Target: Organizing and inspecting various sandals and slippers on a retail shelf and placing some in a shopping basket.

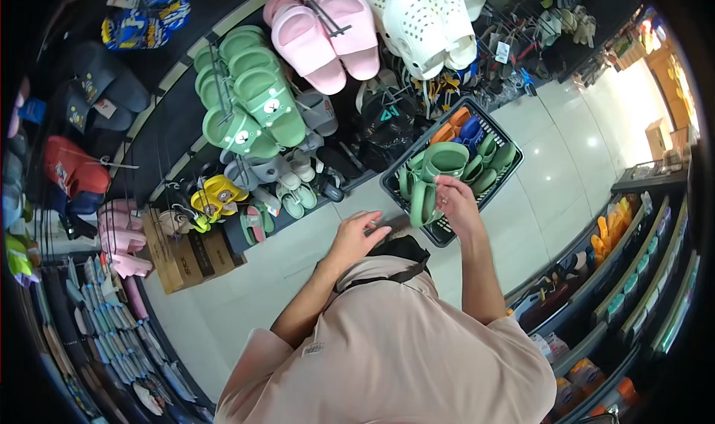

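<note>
A pair of green slippers (447, 159) hangs from my right hand (457, 209), whose fingers are closed at their edge. They are above a black shopping basket (441, 238), and one slipper dangles lower near its front side. More green slippers (485, 179), an orange pair (451, 126) and a blue pair (470, 132) lie in the basket. In front of my waist, my left hand (354, 239) is empty, its fingers bent and thumb apart.
Display hooks ahead carry green bear-face slippers (257, 100), pink slides (325, 33) and white clogs (426, 29). A cardboard box (182, 256) stands on the tiled floor (298, 267) at left. Shelves with orange gloves (612, 230) curve along the right.
</note>
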A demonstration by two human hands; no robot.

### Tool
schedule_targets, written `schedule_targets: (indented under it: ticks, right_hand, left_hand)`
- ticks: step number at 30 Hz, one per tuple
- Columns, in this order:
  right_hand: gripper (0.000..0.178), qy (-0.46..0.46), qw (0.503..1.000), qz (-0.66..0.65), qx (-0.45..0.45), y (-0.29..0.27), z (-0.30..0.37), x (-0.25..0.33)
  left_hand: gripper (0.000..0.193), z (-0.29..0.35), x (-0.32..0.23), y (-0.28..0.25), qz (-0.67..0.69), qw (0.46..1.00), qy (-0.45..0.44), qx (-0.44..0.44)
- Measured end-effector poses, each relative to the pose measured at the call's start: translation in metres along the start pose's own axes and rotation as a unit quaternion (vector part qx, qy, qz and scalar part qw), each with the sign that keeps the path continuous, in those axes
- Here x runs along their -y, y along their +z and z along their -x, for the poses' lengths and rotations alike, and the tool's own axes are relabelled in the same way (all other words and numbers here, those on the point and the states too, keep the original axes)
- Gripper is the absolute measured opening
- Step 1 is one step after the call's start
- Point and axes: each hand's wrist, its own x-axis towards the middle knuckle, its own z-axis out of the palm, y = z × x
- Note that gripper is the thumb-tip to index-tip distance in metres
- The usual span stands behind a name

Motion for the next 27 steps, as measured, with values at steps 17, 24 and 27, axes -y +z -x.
schedule_targets:
  ticks: [17, 24, 27]
  right_hand:
    - [0.058, 0.065, 0.95, 0.1, 0.287, 0.229, -0.005, -0.065]
    - [0.068, 0.061, 0.91, 0.205, 0.354, 0.337, -0.013, -0.111]
    - [0.072, 0.039, 0.893, 0.25, 0.373, 0.382, -0.021, -0.127]
  left_hand:
    - [0.035, 0.078, 0.084, -0.074, 0.13, 0.847, 0.041, -0.514]
    - [0.034, 0.14, 0.139, -0.156, 0.126, 0.797, 0.0, -0.591]
    - [0.037, 0.154, 0.15, -0.202, 0.131, 0.762, 0.016, -0.634]
